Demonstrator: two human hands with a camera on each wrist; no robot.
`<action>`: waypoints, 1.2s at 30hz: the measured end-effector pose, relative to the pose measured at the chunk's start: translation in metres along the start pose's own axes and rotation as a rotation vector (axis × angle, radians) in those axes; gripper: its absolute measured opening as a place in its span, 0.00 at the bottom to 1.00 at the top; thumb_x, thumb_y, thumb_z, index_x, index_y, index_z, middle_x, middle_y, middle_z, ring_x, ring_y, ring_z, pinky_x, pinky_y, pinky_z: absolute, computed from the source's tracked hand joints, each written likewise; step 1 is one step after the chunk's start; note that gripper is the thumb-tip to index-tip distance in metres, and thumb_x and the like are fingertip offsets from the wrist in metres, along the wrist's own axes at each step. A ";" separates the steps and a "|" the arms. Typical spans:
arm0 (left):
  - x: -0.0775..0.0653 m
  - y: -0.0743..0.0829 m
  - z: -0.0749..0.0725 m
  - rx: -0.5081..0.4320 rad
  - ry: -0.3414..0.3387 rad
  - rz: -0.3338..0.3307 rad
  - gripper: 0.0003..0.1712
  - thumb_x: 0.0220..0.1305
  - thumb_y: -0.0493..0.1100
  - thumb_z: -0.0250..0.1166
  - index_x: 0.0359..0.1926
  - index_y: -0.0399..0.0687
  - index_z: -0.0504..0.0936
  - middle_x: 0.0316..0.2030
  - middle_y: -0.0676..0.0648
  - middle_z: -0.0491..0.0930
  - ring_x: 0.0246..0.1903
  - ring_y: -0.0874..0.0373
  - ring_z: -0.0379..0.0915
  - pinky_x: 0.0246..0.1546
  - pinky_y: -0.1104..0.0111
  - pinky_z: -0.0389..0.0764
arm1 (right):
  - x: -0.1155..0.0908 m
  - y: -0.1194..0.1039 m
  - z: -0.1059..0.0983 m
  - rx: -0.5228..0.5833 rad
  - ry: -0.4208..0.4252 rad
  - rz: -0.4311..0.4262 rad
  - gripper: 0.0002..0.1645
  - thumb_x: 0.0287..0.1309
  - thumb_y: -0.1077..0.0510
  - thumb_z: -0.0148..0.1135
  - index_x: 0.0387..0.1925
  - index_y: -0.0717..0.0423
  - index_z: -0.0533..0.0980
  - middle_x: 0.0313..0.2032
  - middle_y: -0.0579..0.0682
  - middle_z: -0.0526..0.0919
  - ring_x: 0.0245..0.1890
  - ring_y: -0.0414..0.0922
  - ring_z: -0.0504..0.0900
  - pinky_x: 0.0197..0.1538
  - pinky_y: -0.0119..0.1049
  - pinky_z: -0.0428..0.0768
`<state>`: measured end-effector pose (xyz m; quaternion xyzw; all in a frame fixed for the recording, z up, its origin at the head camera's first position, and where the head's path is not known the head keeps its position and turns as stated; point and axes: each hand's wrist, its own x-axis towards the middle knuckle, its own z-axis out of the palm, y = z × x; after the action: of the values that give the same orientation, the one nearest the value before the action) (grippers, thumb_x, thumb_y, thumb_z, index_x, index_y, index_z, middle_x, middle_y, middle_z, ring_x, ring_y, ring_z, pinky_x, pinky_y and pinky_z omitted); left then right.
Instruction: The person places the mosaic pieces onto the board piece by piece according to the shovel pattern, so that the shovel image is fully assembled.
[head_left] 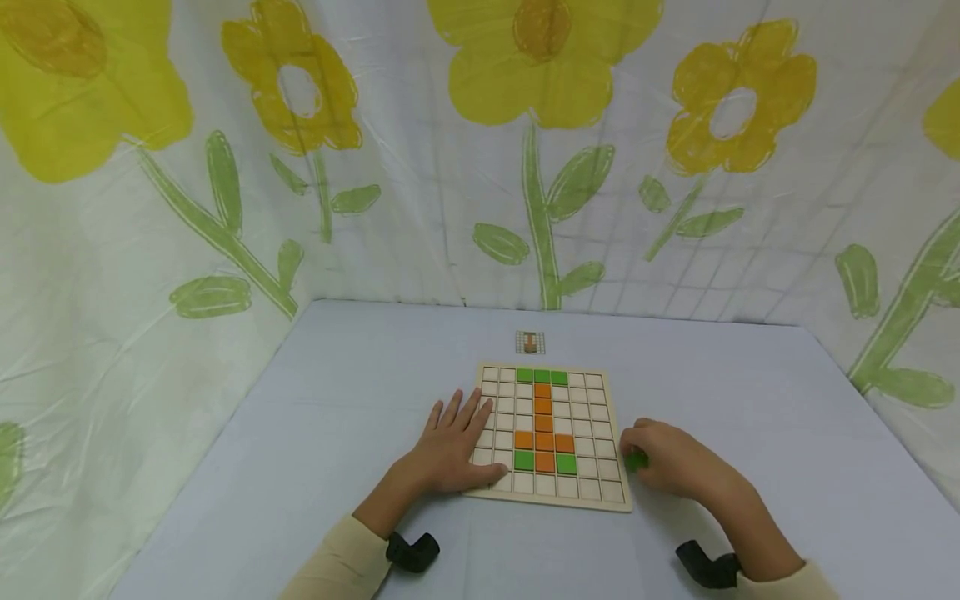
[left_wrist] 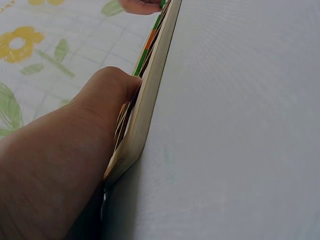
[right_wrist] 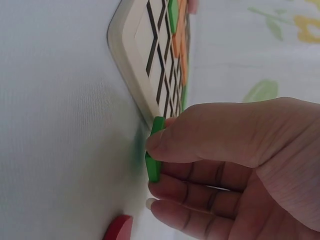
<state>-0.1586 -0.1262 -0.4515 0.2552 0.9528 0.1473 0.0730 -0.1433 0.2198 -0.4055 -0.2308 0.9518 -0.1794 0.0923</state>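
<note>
A square wooden grid board (head_left: pixel 555 502) lies flat on the table. Green tiles (head_left: pixel 524 460) and orange tiles (head_left: pixel 543 423) fill some of its squares in an I-like figure, with three green along the far row. My left hand (head_left: pixel 448 457) rests spread over the board's left side, its thumb on the near squares. Just off the right edge, my right hand (head_left: pixel 671 460) pinches a green tile (right_wrist: pixel 153 171) between thumb and fingers. The right wrist view shows this tile on edge, close to the board's corner.
Beyond the board lies a small pattern card (head_left: pixel 530 342) with a grid picture. A red piece (right_wrist: pixel 120 230) sits near my right hand in the right wrist view. A white curtain (head_left: pixel 420 208) with painted flowers hangs behind the white table (head_left: pixel 360 367).
</note>
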 end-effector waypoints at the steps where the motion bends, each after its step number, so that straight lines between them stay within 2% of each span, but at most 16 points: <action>1: 0.000 0.000 0.000 0.000 0.000 0.001 0.57 0.63 0.74 0.54 0.80 0.45 0.48 0.79 0.42 0.39 0.77 0.40 0.30 0.70 0.40 0.37 | 0.000 -0.001 0.001 0.000 0.003 -0.008 0.19 0.44 0.75 0.69 0.32 0.50 0.83 0.29 0.40 0.74 0.29 0.40 0.69 0.33 0.35 0.74; 18: -0.001 0.002 -0.001 -0.004 0.000 -0.001 0.58 0.63 0.74 0.54 0.80 0.45 0.47 0.79 0.41 0.40 0.77 0.39 0.31 0.70 0.40 0.37 | 0.008 -0.032 0.008 0.008 -0.018 -0.119 0.18 0.41 0.72 0.73 0.35 0.50 0.84 0.32 0.38 0.76 0.31 0.38 0.71 0.36 0.36 0.78; 26: -0.002 0.002 -0.002 -0.005 0.001 0.000 0.57 0.64 0.74 0.55 0.80 0.45 0.48 0.79 0.41 0.40 0.77 0.39 0.31 0.70 0.40 0.37 | 0.012 -0.042 0.013 -0.023 0.012 -0.239 0.16 0.44 0.71 0.73 0.33 0.49 0.85 0.33 0.39 0.78 0.33 0.37 0.73 0.37 0.36 0.78; 36: 0.000 0.000 0.000 0.004 -0.003 0.001 0.58 0.63 0.74 0.54 0.80 0.46 0.47 0.79 0.41 0.39 0.77 0.39 0.30 0.70 0.40 0.36 | 0.018 -0.054 0.021 -0.028 0.027 -0.281 0.16 0.43 0.71 0.70 0.33 0.48 0.85 0.32 0.38 0.77 0.31 0.35 0.72 0.35 0.32 0.77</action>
<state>-0.1584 -0.1261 -0.4515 0.2559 0.9529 0.1452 0.0737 -0.1320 0.1607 -0.4056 -0.3608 0.9136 -0.1804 0.0500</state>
